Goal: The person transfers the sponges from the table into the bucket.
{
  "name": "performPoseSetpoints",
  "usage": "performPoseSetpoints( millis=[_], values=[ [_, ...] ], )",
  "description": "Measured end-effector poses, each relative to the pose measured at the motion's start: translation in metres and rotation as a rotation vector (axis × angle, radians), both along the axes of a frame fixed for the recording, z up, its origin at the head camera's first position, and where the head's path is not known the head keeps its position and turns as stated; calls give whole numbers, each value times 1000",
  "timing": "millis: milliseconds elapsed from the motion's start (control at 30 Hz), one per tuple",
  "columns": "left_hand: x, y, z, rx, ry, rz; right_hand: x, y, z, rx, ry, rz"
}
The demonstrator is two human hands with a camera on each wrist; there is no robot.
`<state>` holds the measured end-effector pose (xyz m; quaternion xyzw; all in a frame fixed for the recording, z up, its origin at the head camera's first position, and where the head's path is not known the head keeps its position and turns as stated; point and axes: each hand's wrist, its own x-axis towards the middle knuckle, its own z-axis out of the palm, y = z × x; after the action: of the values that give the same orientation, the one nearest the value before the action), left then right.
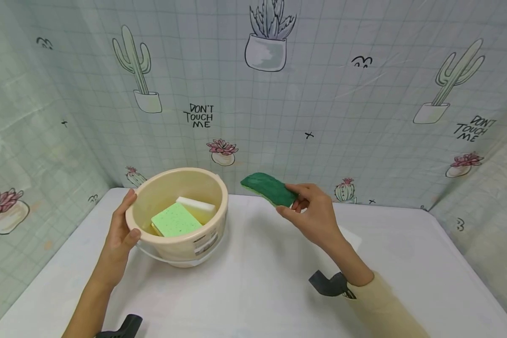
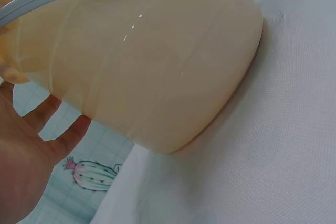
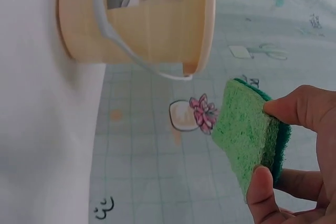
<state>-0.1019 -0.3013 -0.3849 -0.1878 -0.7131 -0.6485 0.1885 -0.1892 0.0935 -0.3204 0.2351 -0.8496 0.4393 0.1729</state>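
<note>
Head view: sponges [image 1: 176,219] in bucket [image 1: 218,191]

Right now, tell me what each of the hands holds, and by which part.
The right hand pinches the dark green sponge by its near end. The left hand grips the beige bucket at its left rim.
</note>
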Motion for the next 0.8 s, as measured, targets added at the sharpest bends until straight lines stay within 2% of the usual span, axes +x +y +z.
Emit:
performPoseSetpoints(
  millis=[167, 533, 800],
  values=[
    [0, 0, 1, 7, 0, -3, 3, -14, 5, -15, 9, 38],
    [1, 1, 3, 12, 14, -12, 9, -45, 13, -14, 17, 55],
    [1, 2, 3, 4, -3, 7, 11, -70, 15, -12, 27, 101]
  ],
)
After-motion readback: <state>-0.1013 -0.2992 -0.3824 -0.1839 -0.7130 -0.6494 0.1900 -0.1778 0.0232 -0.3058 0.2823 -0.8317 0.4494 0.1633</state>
